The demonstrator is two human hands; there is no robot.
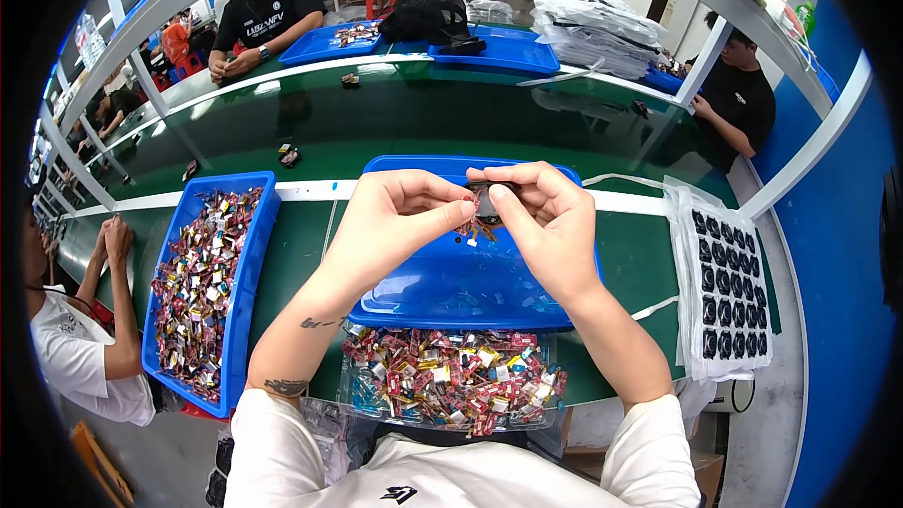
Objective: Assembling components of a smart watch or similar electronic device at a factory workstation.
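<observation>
Both hands meet over a blue tray. My right hand grips a small black plastic casing between thumb and fingers. Pinched in my left hand is a small red circuit board with little parts hanging from it, held against the casing; my fingertips partly hide where the two touch. Below the blue tray, close to my body, a clear plastic tray holds a heap of red circuit boards with yellow, white and blue parts.
To the left stands a long blue bin full of similar boards. At right lies a white sheet with rows of black casings. Beyond a white rail runs a dark green belt carrying a few small pieces. Other people sit across and at left.
</observation>
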